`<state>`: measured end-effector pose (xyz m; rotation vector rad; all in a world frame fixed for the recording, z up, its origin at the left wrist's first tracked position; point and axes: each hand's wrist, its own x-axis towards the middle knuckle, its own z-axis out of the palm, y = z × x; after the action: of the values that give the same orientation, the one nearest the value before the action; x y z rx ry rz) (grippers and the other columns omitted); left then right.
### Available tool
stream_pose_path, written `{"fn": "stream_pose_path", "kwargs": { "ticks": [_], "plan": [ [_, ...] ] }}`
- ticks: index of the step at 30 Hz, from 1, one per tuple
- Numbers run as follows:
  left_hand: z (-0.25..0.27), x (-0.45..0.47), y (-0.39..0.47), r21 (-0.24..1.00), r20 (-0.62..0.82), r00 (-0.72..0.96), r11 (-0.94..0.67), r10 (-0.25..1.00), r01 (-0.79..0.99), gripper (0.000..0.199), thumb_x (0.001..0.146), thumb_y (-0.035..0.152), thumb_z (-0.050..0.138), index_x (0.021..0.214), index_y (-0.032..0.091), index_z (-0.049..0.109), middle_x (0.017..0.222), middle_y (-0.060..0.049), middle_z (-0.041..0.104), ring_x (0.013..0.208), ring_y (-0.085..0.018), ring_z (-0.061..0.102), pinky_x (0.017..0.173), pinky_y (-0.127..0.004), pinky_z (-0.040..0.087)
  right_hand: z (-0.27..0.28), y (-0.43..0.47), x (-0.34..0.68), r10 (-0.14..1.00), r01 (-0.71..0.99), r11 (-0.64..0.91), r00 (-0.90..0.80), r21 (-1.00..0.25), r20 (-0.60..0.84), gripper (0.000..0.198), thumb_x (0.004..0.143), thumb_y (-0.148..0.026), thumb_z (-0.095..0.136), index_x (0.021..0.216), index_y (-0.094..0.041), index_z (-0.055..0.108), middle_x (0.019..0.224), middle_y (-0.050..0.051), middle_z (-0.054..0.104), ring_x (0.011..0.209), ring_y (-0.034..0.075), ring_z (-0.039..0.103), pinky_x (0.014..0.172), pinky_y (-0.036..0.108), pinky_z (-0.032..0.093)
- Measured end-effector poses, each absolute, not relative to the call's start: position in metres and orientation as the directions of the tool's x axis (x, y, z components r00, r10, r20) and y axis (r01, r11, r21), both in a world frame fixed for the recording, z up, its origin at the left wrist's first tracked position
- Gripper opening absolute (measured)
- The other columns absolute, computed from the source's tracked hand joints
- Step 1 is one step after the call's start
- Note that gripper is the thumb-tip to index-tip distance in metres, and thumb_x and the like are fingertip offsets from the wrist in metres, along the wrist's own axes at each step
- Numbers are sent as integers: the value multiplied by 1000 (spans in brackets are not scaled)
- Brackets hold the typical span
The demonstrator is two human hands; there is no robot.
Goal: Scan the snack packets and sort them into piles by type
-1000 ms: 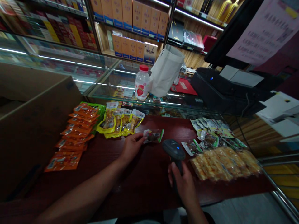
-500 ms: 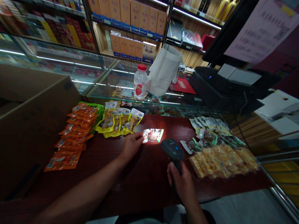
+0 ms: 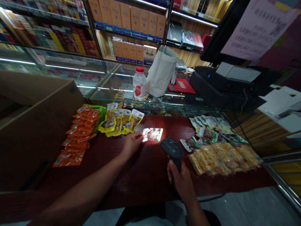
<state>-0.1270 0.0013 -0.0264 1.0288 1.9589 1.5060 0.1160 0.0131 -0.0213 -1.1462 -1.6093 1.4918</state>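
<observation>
Pinched at its left end by my left hand point(image 3: 132, 144) is a small snack packet point(image 3: 154, 134) with a green right edge, lit by a bright patch of light. My right hand point(image 3: 180, 175) is wrapped round the handle of a black barcode scanner point(image 3: 172, 148), whose head points at that packet. Left of my left hand lie yellow-edged food packets point(image 3: 121, 122) and a column of orange packets point(image 3: 78, 133). Right of the scanner are green-and-white packets point(image 3: 209, 131) and a row of clear-wrapped tan snacks point(image 3: 223, 158).
An open cardboard box point(image 3: 42, 131) stands on the left. Behind the table point(image 3: 141, 185), a glass counter point(image 3: 110, 89) carries a red-capped bottle point(image 3: 139, 84) and a white bag point(image 3: 162, 72). A monitor point(image 3: 225, 31) and black machine point(image 3: 218, 86) stand at the right.
The view has shifted slightly. Both hands keep their holds, with the packet and scanner in nearly the same places relative to each other.
</observation>
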Motion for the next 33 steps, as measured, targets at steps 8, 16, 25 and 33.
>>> {"fn": "stream_pose_path", "kwargs": {
  "ticks": [8,16,25,33],
  "plan": [
    [-28,-125,-4,995,-68,-607,96,792,14,39,60,50,78,78,16,75,73,-2,73,64,-17,64,61,-27,52,-27,17,125,901,131,-48,-423,-990,-100,45,90,-65,59,85,-20,59,52,-6,54,41,11,49,42,22,40],
    [7,-166,-91,951,-228,-681,311,696,-1,47,50,51,86,77,15,73,71,-2,71,61,-16,64,57,-27,55,-33,20,149,902,16,-183,-394,-983,-174,48,90,-63,62,109,-19,60,72,-3,62,45,9,48,41,21,41],
    [20,-181,-138,561,12,-829,682,559,468,39,80,45,59,104,16,72,98,-14,76,89,-33,72,78,-45,59,-33,26,152,883,-97,-281,-415,-955,-218,44,89,-61,65,108,-22,59,74,-3,61,44,8,46,40,20,37],
    [-26,-131,-138,37,239,-388,391,890,920,54,96,41,48,139,11,57,152,-22,48,140,-39,45,113,-56,39,-29,21,155,885,-78,-296,-396,-952,-243,46,88,-62,65,108,-21,60,75,-3,62,44,7,46,40,20,38]
  ]
}}
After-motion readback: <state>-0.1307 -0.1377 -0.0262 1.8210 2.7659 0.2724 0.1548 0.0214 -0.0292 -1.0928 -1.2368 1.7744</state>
